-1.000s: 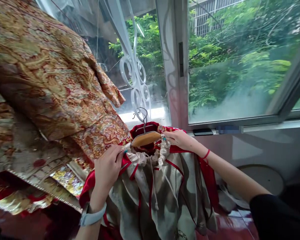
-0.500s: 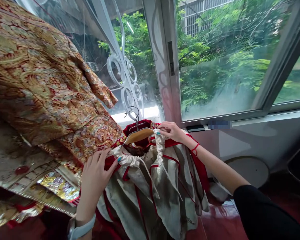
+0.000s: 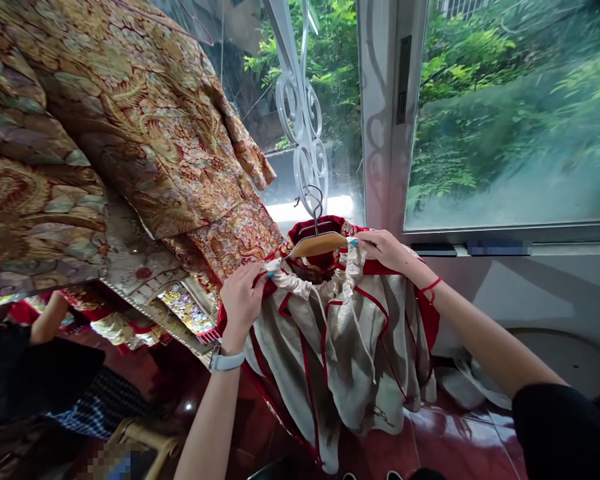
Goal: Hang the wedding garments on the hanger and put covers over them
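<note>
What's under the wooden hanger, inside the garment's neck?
Dark red lining and a brownish patterned inner layer show within the cream gathered neckband. The wooden hanger has its ends covered by the garment, so they can't be seen.

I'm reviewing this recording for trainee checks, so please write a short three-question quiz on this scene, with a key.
1. Which wears the red cord: the left hand or the right hand?
2. True or false: the white wristband is on the same arm as the red cord.
3. Fill in the blank: the hanger at the neck of the cream garment is made of ____.

Key: 1. The right hand. 2. False. 3. Wood.
</note>
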Action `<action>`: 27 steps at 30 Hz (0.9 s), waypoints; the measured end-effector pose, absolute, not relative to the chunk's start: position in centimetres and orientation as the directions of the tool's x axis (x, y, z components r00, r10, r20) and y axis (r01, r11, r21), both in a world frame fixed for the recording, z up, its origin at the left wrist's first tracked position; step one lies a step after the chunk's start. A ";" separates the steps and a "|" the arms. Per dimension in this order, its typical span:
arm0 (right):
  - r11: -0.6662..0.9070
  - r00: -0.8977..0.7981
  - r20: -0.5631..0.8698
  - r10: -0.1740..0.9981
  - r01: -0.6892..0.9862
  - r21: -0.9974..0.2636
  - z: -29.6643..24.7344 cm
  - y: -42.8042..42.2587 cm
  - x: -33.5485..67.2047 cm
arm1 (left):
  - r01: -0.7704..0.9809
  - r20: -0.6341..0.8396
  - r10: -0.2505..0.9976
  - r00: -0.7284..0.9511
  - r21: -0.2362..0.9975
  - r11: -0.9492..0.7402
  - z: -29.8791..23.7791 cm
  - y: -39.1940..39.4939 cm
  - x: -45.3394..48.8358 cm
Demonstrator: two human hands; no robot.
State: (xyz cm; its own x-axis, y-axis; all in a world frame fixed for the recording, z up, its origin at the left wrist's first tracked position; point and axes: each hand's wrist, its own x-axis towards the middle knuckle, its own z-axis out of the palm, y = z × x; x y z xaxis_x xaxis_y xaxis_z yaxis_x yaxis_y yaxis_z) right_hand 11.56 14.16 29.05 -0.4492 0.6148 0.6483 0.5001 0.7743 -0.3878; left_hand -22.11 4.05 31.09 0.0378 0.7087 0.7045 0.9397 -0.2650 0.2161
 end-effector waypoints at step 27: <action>0.779 -0.284 0.783 0.554 0.507 -0.368 26.9 12.5 13.7 | 0.968 0.722 0.647 0.245 -0.214 -0.128 32.4 4.9 -19.0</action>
